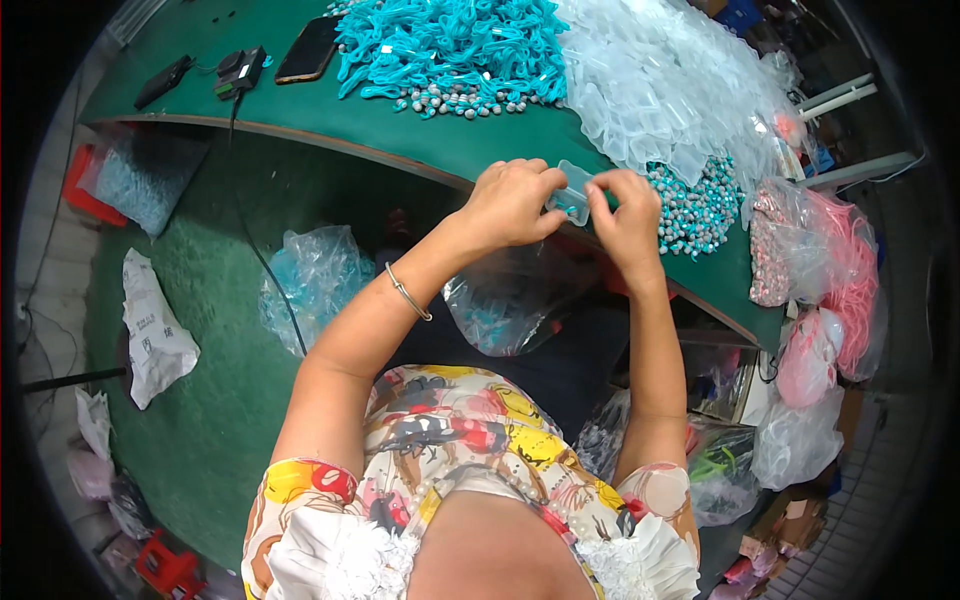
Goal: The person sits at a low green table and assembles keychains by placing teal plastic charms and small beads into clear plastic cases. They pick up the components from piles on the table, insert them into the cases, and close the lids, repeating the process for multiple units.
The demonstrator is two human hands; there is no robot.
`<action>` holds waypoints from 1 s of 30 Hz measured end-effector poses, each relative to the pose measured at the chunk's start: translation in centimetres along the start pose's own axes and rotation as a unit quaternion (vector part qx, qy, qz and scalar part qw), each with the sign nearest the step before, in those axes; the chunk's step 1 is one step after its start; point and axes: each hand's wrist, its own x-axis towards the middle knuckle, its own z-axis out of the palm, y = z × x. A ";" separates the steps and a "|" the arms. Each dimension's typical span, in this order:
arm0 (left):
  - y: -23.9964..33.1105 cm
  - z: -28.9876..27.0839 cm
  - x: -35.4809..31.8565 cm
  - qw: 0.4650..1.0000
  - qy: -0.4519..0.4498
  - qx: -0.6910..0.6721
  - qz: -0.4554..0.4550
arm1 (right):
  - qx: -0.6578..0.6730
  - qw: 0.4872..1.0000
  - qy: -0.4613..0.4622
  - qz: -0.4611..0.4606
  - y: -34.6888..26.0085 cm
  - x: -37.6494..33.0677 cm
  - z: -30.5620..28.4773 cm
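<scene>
Left hand point(510, 203) and right hand point(628, 216) pinch a small clear pouch point(574, 192) — thin, glossy plastic.

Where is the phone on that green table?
In the head view, the black phone lies at the table's far left, just left of the turquoise cord pile.

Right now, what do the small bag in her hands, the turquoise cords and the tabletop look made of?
Small bag: thin clear plastic film, glossy, see-through. Turquoise cords: probably woven textile string, matte and limp. Tabletop: green, dull, felt-like or rubbery covering; which one is unclear. Left hand and right hand pinch the bag.
</scene>
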 end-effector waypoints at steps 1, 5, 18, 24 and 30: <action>0.1 0.0 -0.2 1.000 0.010 -0.007 0.006 | 0.005 1.000 0.010 -0.014 0.0 1.3 0.1; -0.2 0.5 -0.1 0.998 -0.013 0.042 0.035 | -0.073 0.992 0.033 -0.102 -0.3 7.3 2.4; -0.9 0.1 -1.2 1.000 0.011 0.001 0.021 | -0.229 0.967 -0.067 -0.089 0.4 12.8 10.5; -0.9 0.2 -1.0 1.000 0.000 -0.008 0.004 | -0.199 0.973 -0.049 -0.103 0.0 12.2 10.0; -1.4 0.2 -1.0 0.998 0.038 -0.028 0.029 | -0.027 0.992 0.033 -0.116 -0.3 9.3 4.6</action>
